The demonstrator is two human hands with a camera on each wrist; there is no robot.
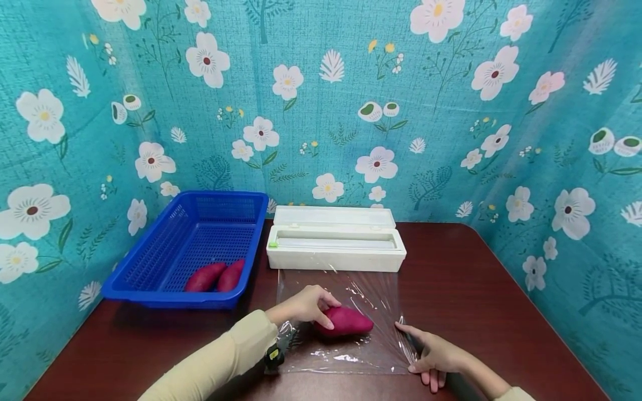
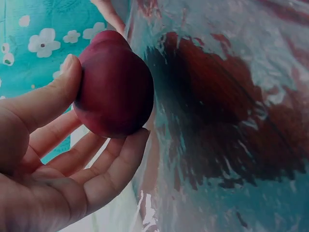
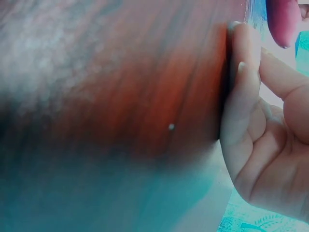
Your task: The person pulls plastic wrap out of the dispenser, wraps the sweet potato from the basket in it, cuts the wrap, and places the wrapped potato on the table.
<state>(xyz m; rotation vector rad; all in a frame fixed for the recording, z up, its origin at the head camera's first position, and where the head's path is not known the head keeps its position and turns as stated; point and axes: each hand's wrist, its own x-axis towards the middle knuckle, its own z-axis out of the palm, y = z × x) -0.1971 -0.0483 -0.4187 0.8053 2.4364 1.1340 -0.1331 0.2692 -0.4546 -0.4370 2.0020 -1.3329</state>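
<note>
A red-skinned sweet potato point(image 1: 349, 322) is gripped at its left end by my left hand point(image 1: 307, 306). In the left wrist view, the thumb lies on one side of the sweet potato point(image 2: 116, 87) and the fingertips on the other. Beneath it, a clear sheet of cling film point(image 1: 346, 356) stretches over the table from the white dispenser box point(image 1: 336, 259). At the film's right edge, my right hand point(image 1: 436, 356) pinches the near corner near the thumb, its index finger reaching along the gathered edge. The exact contact is partly hidden in the right wrist view.
A blue plastic basket point(image 1: 183, 298) stands at the left, with two more sweet potatoes point(image 1: 205, 277) inside. The dispenser's lid point(image 1: 335, 216) is raised at the back. Dark wooden table point(image 1: 451, 278) extends to the right; a floral curtain point(image 1: 311, 111) surrounds it.
</note>
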